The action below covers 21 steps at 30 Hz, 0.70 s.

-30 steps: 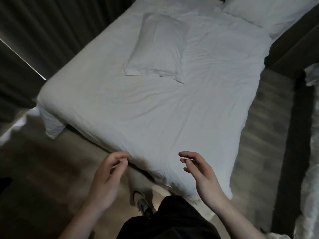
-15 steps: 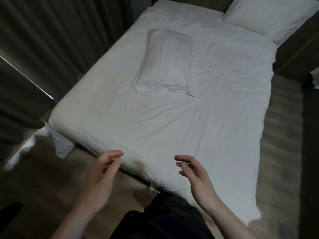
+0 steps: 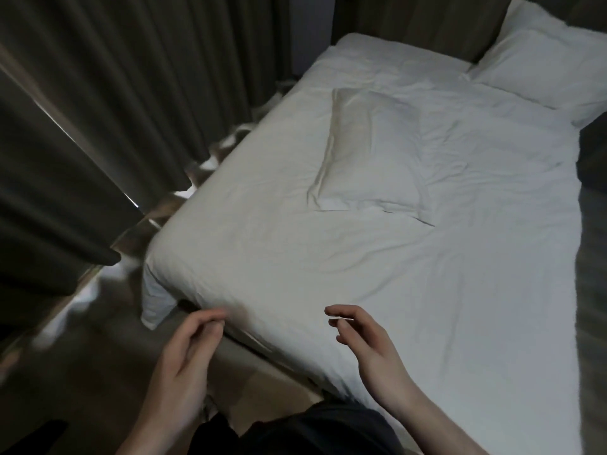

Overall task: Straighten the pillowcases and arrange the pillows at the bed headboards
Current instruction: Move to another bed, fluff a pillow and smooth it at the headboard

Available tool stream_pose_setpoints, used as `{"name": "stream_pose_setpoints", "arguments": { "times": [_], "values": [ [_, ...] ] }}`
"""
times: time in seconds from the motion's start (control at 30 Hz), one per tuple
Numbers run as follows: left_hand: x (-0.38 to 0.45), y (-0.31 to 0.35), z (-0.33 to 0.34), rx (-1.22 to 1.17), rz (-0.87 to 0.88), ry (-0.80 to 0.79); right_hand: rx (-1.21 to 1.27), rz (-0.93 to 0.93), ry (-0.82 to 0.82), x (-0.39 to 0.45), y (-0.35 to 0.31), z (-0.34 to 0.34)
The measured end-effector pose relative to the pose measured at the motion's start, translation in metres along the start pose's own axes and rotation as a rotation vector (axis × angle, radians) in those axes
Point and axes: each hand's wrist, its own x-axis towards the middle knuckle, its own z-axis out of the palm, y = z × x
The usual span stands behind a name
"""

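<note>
Your left hand (image 3: 187,353) hangs over the floor just off the foot edge of the bed (image 3: 295,264), fingers loosely curled, holding nothing; its fingertips sit near the mattress corner, but motion blur there means you can't tell from this frame if they touch the sheet. Your right hand (image 3: 368,343) hovers above the bedsheet near the foot edge, fingers relaxed and spread, thumb apart from them, nothing gripped. Both forearms run out of frame at the bottom. First pillow (image 3: 371,156) lies flat in the middle of the bed, well apart from both hands, its case wrinkled with a loose flap at the near edge. Second pillow (image 3: 545,57) sits at the far right corner by the headboard end, leaning up; its top right is cut off by the frame edge. The headboard itself is dark and hard to make out behind it. The bed's near right corner is out of frame. Dark curtains (image 3: 98,110) fill the left side, with a thin bright slit of light between panels. The floor (image 3: 65,372) by the curtain hem is smeared by blur; pale patches there can't be identified. Dark clothing (image 3: 295,431) shows at the bottom centre between your arms. Light is low overall and sheet detail on the right side washes out.
</note>
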Motion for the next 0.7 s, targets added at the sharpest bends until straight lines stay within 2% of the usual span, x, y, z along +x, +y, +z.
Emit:
{"name": "stream_pose_setpoints", "arguments": {
  "times": [0.1,0.33,0.53,0.7],
  "values": [
    [0.04,-0.01,-0.064,-0.017,0.003,-0.04,0.012,-0.007,0.029,0.022,-0.017,0.076],
    [0.13,-0.014,-0.213,0.115,0.04,-0.213,0.064,0.009,0.107,0.049,-0.068,0.237],
    [0.209,-0.015,-0.279,0.088,0.025,-0.286,0.114,0.014,0.199,0.084,-0.096,0.314],
    [0.292,-0.007,-0.318,0.115,0.033,-0.32,0.164,0.019,0.236,0.158,-0.12,0.377]
  ]
}}
